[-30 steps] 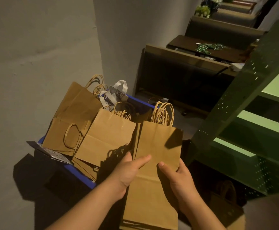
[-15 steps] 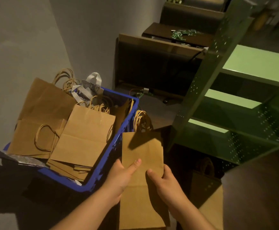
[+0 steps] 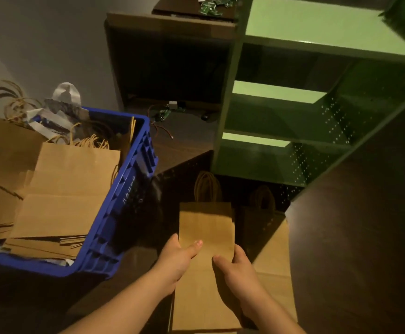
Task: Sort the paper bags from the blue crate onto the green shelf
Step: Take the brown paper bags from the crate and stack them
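I hold a flat brown paper bag (image 3: 205, 225) with twisted handles between both hands, low in front of the green shelf (image 3: 230, 97). My left hand (image 3: 178, 257) grips its left edge, thumb on top. My right hand (image 3: 235, 266) grips its right edge, thumb on top too. The blue crate (image 3: 126, 196) stands to the left and holds several more brown paper bags (image 3: 68, 186), plus a white printed bag (image 3: 61, 104). Another brown bag (image 3: 275, 256) lies in the dark at the shelf's bottom, partly hidden.
A dark wooden cabinet (image 3: 170, 56) stands behind the crate and left of the shelf, with small green pieces (image 3: 212, 6) on top. Loose wires and a small board (image 3: 163, 115) lie on the floor below it. A dark surface (image 3: 365, 237) fills the right side.
Both hands have carried the bag from over the crate to the right and down, toward the shelf's bottom. My view has swung right, so the crate now sits further left.
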Motion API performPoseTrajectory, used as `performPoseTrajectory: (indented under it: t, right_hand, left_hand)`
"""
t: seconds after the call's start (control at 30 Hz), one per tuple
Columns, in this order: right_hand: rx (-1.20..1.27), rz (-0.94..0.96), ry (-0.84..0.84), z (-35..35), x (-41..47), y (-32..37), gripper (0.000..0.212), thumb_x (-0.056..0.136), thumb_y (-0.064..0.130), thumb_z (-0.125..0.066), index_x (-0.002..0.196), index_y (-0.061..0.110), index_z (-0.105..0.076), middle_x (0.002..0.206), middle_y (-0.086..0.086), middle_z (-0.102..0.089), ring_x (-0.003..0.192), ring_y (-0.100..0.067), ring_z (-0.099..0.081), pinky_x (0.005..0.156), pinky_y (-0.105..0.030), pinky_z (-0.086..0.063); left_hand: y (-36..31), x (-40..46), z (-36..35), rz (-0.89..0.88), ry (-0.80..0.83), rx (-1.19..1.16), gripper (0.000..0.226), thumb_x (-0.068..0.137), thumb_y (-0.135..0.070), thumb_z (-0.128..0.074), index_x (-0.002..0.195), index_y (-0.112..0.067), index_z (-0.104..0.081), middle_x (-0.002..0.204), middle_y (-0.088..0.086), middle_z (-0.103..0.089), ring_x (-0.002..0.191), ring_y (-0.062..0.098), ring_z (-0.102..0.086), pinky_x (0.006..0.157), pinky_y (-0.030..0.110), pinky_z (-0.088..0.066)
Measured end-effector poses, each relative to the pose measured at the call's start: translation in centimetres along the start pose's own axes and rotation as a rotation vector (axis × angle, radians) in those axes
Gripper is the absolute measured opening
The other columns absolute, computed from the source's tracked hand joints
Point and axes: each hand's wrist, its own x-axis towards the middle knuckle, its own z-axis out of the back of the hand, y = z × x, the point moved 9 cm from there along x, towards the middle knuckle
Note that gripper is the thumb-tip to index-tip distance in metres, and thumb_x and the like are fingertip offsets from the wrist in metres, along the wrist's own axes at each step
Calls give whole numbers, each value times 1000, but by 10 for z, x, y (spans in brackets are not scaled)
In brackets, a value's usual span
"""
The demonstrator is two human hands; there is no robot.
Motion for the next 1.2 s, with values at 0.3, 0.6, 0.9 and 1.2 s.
performPoseTrajectory:
  t: [0.3, 0.6, 0.9, 1.2]
  right_hand:
    - [-134, 76, -12, 16, 14, -6, 77, 98, 39, -60, 162, 25, -19, 155, 8, -44, 139, -16, -46, 111, -35, -42]
    - [-166, 35, 21, 16, 30, -26, 85, 98, 45, -57, 163, 23, -7, 170, 2, -16, 154, -21, -23, 122, -40, -29]
    - [-369, 60, 13, 11, 26, -24, 81, 102, 34, -57, 163, 16, -7, 169, -5, -16, 142, -19, -42, 103, -24, -41]
    - [-276, -4, -8, 9, 22, -27, 77, 101, 28, -52, 163, 17, -9, 163, -8, -30, 76, -6, -60, 69, -21, -57]
  left_hand:
    - [-4, 35, -17, 47, -66, 175, 69, 89, -48, -75, 142, -16, -45, 134, 9, -60, 124, 31, -59, 102, 52, -53]
    - [9, 70, -36, 34, -87, 512, 34, 102, -38, -59, 106, -5, -61, 97, 6, -66, 91, 21, -64, 83, 40, -56]
    - [13, 42, -30, -161, -45, 774, 93, 89, -66, -63, 155, -12, -28, 154, 7, -32, 143, 26, -32, 112, 45, -41]
    - [77, 4, -22, -253, 263, 1034, 157, 67, -46, -92, 142, -44, 46, 168, -18, 13, 157, 21, 7, 128, 52, -16]
